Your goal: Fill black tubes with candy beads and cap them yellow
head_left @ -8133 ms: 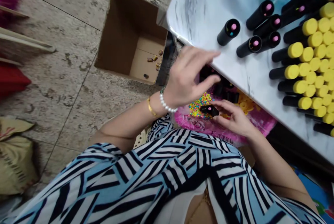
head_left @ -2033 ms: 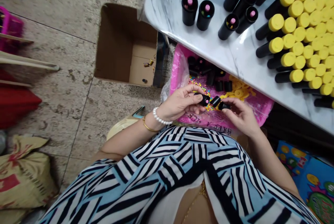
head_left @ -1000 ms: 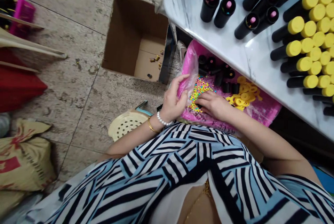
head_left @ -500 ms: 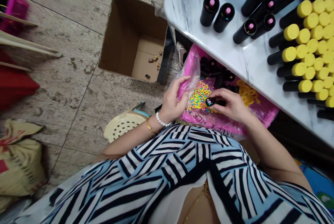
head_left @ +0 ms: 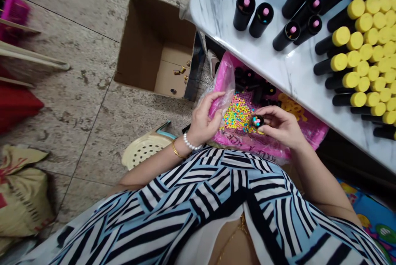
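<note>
My right hand grips a black tube between thumb and fingers, its mouth tilted toward me with colored beads showing inside. Below and left of it lies a pile of small pink, yellow and blue beads in a pink basket lined with clear plastic. My left hand pinches the plastic-covered edge of the basket at its left side. Black tubes and yellow rings lie in the basket behind the beads, partly under the table edge.
A marble-patterned table carries several upright black tubes with pink tips and many yellow-capped ones. A cardboard box holding a few small pieces stands on the floor. Nearby are a cream stool and a sack.
My right hand has moved slightly right with the black tube, and beads now show in its mouth. My left hand keeps its hold on the plastic-covered edge.
</note>
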The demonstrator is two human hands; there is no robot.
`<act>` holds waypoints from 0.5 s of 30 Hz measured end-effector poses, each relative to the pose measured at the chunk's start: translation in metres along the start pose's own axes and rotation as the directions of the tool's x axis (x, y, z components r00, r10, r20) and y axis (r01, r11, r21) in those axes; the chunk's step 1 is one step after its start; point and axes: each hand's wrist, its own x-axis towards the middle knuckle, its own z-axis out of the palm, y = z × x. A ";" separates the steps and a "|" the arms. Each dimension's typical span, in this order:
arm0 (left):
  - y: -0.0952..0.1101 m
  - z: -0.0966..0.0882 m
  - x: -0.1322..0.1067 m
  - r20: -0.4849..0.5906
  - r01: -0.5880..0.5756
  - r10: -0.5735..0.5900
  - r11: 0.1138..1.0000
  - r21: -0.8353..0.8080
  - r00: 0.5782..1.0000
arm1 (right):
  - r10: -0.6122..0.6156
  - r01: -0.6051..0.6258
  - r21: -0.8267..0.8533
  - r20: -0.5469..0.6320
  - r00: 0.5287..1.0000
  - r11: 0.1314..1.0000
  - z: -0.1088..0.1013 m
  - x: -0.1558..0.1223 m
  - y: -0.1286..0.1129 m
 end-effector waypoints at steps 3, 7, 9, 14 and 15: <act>-0.001 0.000 0.000 0.002 0.004 -0.004 1.000 0.007 1.000 | -0.077 0.072 -0.210 -0.015 0.997 0.975 -0.002 0.002 -0.003; -0.002 0.000 -0.001 0.002 0.007 -0.007 1.000 0.019 1.000 | -0.089 0.069 -0.276 -0.061 0.994 0.959 -0.007 0.001 -0.008; -0.001 0.000 -0.001 -0.002 -0.003 0.003 1.000 0.010 1.000 | -0.040 0.025 -0.190 -0.075 0.996 0.981 -0.007 -0.001 -0.008; -0.001 0.000 -0.001 0.013 0.008 -0.008 0.999 0.031 1.000 | 0.103 -0.092 0.185 -0.054 0.993 0.978 -0.002 -0.008 0.001; -0.002 0.000 -0.001 0.013 0.008 -0.008 0.999 0.034 1.000 | 0.113 -0.095 0.235 -0.065 0.991 0.967 -0.001 -0.008 0.002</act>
